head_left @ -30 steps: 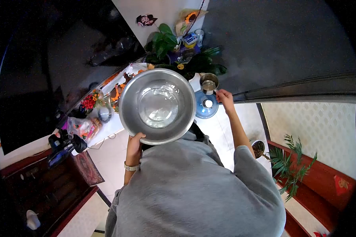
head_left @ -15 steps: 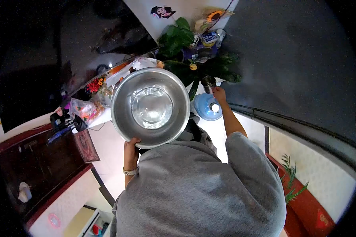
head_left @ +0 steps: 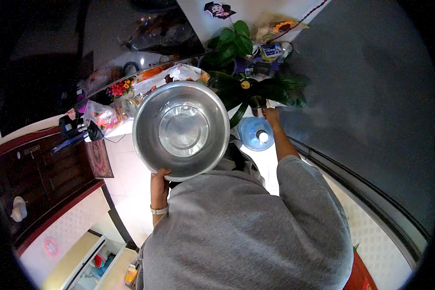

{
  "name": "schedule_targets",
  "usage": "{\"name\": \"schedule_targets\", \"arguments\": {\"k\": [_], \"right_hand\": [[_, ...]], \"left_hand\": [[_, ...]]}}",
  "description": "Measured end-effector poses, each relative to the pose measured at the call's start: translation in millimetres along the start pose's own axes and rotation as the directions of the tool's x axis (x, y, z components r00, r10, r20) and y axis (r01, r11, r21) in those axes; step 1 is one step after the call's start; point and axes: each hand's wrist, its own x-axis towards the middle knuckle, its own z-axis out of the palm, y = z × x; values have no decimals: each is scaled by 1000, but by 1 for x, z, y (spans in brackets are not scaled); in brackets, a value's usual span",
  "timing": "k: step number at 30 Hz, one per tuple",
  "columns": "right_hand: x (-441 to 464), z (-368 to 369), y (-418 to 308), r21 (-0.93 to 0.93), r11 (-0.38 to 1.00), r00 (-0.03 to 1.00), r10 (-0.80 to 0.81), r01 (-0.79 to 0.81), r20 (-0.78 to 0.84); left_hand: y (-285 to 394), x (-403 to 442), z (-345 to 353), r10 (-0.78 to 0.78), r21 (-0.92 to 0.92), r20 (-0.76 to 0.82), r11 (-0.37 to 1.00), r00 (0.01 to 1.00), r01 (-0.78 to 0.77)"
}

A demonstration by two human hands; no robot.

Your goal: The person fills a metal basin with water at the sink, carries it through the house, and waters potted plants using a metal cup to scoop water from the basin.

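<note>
My left hand (head_left: 161,178) grips the near rim of a large metal basin (head_left: 150,152), thumb over the edge. A little clear water seems to lie in its bottom. At the right, my right hand (head_left: 271,116) is closed on a metal cup (head_left: 257,107), which is tilted toward the dark leaves of a potted plant (head_left: 234,89). Whether anything pours from the cup cannot be seen. Just below that hand stands a blue water jug (head_left: 249,130) with a white cap.
A leafy plant (head_left: 234,41) stands at the back corner near a wrapped sunflower (head_left: 285,25). Plastic bags (head_left: 101,116) and red flowers (head_left: 121,88) line the left side. A large dark panel (head_left: 362,87) rises at the right, and an open drawer (head_left: 101,263) is at lower left.
The view has turned slightly, shifting the background. My right hand stays by the plant with the cup, and its arm has drawn a little inward. The basin remains in my left hand.
</note>
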Motion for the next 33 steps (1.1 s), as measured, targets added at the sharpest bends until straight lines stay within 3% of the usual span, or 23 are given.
{"name": "schedule_targets", "arguments": {"k": [5,8,11,16,17,19,21,24,27,30,33], "right_hand": [[-12,2,12,-19,999,999,42,-42,18],[-16,14,24,43,996,996,82,-80,-30],[-14,20,29,110,988,994,106,-105,-4],[-19,-8,-22,111,994,997,-8,16,-75],[-19,-16,-34,75,994,994,-71,78,-87],[-15,-24,-44,-222,944,961,-266,244,-74],[-4,-27,-51,-664,632,874,-482,399,67],[14,-24,-54,-621,704,939,-276,344,207],[28,-20,-49,-485,806,941,-280,339,191],[49,-1,-30,-497,759,857,-512,420,-59],[60,-6,-38,-379,848,907,-418,371,-46]], "left_hand": [[6,0,9,-15,24,-15,1000,1000,15],[-1,6,5,58,104,-26,993,998,-55],[14,-7,27,38,126,-94,992,995,-26],[9,1,21,56,86,-60,995,997,-50],[8,1,21,57,77,-47,996,997,-53],[6,4,20,53,80,-34,996,998,-50],[5,5,18,39,83,-42,996,998,-36],[6,3,22,2,73,-76,997,997,4],[12,-5,33,-27,41,-87,999,996,30],[10,-2,31,-36,31,-75,999,997,39],[6,1,27,-63,15,-78,998,995,65]]}}
